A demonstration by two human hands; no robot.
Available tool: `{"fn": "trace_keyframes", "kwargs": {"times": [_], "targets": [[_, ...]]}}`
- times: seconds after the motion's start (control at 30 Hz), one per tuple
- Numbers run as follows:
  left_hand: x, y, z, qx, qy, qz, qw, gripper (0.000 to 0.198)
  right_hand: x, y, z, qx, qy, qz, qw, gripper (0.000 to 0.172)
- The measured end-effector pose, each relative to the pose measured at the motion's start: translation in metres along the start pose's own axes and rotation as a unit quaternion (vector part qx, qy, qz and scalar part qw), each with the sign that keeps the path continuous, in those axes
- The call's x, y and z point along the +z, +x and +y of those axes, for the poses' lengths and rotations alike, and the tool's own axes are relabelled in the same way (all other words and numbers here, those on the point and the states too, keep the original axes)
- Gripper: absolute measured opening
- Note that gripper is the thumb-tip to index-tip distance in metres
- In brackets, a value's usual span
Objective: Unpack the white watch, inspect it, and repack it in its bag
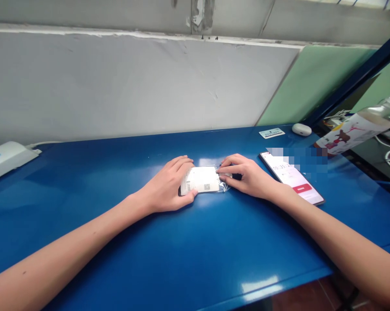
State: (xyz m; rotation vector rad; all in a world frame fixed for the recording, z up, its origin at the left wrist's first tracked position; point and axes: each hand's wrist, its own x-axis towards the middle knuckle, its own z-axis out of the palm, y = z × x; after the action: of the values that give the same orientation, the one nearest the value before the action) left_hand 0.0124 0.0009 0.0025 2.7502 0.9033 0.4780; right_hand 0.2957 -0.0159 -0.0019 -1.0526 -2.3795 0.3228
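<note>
A flat white packet with printed text and a square code lies on the blue table, in clear plastic that sticks out crumpled at its right end. A dark edge shows under its left end. My left hand grips that left end, fingers over the far side and thumb along the near edge. At the other end, my right hand pinches the clear plastic between thumb and fingers. What is inside the packet cannot be made out.
Right of my right hand lies a phone with a lit timer screen. Behind it are a card and a white earbud case. A labelled bottle leans at the far right; a white device with a cable sits left on the blue table.
</note>
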Motion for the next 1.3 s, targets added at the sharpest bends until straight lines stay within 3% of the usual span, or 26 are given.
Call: {"fn": "trace_keyframes", "kwargs": {"times": [0.2,0.63,0.9,1.3], "targets": [[0.001,-0.001,0.000,-0.015,0.020,-0.033,0.999,0.074,0.000,0.000,-0.003,0.000,-0.001,0.000,1.000,0.032],[0.004,-0.002,-0.001,-0.003,-0.008,-0.001,1.000,0.055,0.004,-0.002,-0.006,-0.012,-0.001,-0.002,1.000,0.030],[0.003,-0.002,0.000,0.021,0.028,0.028,0.999,0.053,0.013,0.001,-0.014,-0.001,0.039,0.019,0.999,0.019],[0.003,-0.002,0.001,0.009,0.007,0.039,0.999,0.054,0.006,0.002,-0.009,-0.040,-0.050,0.013,0.998,0.023]]}}
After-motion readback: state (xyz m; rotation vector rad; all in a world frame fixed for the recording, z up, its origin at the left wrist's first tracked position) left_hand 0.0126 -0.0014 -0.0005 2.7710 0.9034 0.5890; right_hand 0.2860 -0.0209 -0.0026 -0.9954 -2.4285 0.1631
